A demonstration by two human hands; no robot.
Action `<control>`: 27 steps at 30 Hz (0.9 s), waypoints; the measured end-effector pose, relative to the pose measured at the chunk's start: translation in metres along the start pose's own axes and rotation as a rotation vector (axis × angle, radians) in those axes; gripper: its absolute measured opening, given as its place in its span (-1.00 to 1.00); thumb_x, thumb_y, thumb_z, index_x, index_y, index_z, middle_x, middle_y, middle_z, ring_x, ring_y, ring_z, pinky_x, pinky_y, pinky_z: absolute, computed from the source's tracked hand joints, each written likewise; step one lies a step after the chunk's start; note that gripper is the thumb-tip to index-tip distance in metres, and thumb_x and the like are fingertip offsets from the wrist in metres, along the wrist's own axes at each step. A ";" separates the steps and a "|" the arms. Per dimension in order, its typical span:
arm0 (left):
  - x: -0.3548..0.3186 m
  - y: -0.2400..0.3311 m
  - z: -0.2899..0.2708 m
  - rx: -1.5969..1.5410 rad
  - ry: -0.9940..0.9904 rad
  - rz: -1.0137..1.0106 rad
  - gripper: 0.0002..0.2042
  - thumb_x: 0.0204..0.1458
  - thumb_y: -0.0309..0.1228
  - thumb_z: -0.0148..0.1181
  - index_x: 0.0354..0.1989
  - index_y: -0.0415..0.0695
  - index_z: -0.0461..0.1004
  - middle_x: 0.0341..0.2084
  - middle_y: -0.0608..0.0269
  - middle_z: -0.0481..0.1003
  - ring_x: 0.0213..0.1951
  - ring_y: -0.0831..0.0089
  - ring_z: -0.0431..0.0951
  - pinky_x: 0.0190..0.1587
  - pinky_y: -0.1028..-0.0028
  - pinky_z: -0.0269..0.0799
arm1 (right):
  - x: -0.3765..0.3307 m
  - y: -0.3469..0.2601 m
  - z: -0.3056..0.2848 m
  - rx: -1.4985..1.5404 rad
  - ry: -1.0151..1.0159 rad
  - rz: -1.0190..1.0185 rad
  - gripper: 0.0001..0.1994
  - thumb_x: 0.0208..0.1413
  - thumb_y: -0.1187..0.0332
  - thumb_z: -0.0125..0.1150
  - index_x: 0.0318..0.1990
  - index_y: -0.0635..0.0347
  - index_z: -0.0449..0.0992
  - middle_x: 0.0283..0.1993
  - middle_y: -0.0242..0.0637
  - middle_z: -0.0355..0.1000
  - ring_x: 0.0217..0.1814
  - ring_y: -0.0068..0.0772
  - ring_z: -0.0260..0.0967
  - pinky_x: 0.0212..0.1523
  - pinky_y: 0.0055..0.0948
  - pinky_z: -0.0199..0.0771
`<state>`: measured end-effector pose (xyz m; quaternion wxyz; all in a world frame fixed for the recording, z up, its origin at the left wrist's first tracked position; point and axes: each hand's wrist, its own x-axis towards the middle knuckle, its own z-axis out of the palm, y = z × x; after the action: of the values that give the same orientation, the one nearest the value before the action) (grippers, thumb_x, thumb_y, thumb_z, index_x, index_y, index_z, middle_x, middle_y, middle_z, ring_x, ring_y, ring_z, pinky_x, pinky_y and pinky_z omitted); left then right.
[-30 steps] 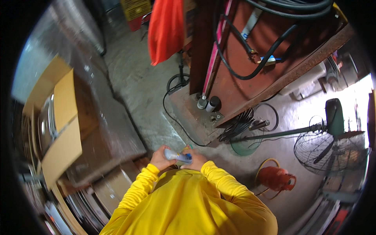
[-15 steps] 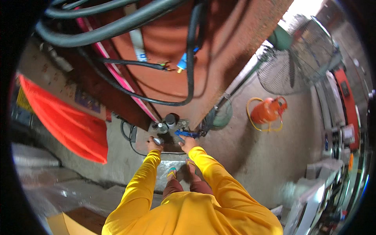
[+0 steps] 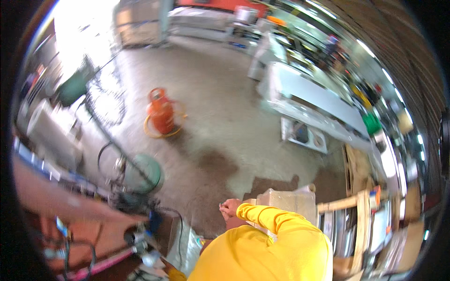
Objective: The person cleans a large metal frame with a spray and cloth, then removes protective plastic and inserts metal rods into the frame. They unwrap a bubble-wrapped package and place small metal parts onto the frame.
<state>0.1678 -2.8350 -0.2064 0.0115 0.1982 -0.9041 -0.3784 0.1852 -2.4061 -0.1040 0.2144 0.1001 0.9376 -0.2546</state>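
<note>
My right hand (image 3: 228,208) shows at the end of a yellow sleeve (image 3: 276,220), held low in front of my torso. Its fingers are curled in; blur hides whether anything small sits in them. It hovers over the bare concrete floor (image 3: 225,136), just left of a pale cardboard box (image 3: 288,200). My left hand is out of the picture; only a scrap of yellow sleeve (image 3: 176,274) shows at the bottom edge.
An orange gas cylinder (image 3: 161,114) with a yellow hose ring stands on the floor. A green round fan base (image 3: 140,175) and cables lie left, beside a reddish-brown machine (image 3: 56,206). Steel counters (image 3: 318,100) run along the right; wooden racks (image 3: 361,220) at lower right. A clear plastic bag (image 3: 185,243) lies near my feet.
The view has swung sharply from the reddish machine and hoses to the open floor. Both hands were out at the machine; now only the right hand shows, drawn in near my body.
</note>
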 end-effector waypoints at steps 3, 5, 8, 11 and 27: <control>-0.001 0.078 0.058 -0.005 -0.466 0.128 -0.47 -0.16 -0.37 0.38 0.06 -0.09 0.36 -0.12 0.00 0.45 -0.12 0.09 0.51 -0.05 0.25 0.45 | -0.024 0.071 0.004 0.058 0.068 0.117 -0.61 -0.01 0.01 0.35 -0.16 0.10 0.60 -0.05 -0.02 0.51 0.05 0.12 0.45 0.00 -0.03 0.47; -0.003 0.132 0.097 0.027 -0.751 0.196 -0.51 -0.13 -0.36 0.36 0.03 -0.10 0.38 -0.15 0.01 0.45 -0.15 0.12 0.51 -0.08 0.26 0.46 | -0.043 0.112 0.017 0.176 0.113 0.256 -0.49 0.02 -0.01 0.31 0.03 0.14 0.52 0.00 0.08 0.47 0.12 0.13 0.41 0.13 -0.05 0.42; -0.013 0.218 0.161 0.107 -1.083 0.303 -0.57 -0.09 -0.35 0.33 0.00 -0.11 0.40 -0.20 0.03 0.46 -0.19 0.15 0.52 -0.13 0.27 0.46 | -0.056 0.164 0.036 0.274 0.155 0.421 -0.43 0.03 -0.08 0.28 0.03 0.21 0.50 0.05 0.05 0.44 0.15 0.09 0.38 0.18 -0.12 0.37; -0.033 0.299 0.227 0.200 -1.312 0.377 -0.62 -0.05 -0.35 0.30 -0.04 -0.12 0.42 -0.24 0.04 0.47 -0.24 0.18 0.52 -0.17 0.29 0.46 | -0.051 0.226 0.028 0.450 0.200 0.518 -0.42 0.05 -0.13 0.25 -0.01 0.22 0.53 0.01 0.04 0.49 0.08 0.08 0.45 0.11 -0.13 0.43; 0.024 0.591 0.519 0.900 -1.628 0.467 -0.80 0.17 -0.29 0.15 -0.23 -0.19 0.52 -0.50 0.13 0.53 -0.48 0.36 0.55 -0.41 0.36 0.47 | -0.022 0.527 -0.137 0.783 0.624 0.938 -0.45 0.07 -0.10 0.30 -0.03 0.23 0.57 -0.08 -0.08 0.59 -0.03 -0.17 0.56 0.03 -0.26 0.52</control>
<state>-0.1498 -2.1160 -0.1730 -0.6223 -0.3248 -0.7122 -0.0055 0.3130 -1.8881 -0.2165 -0.0304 0.6343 0.6518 -0.4145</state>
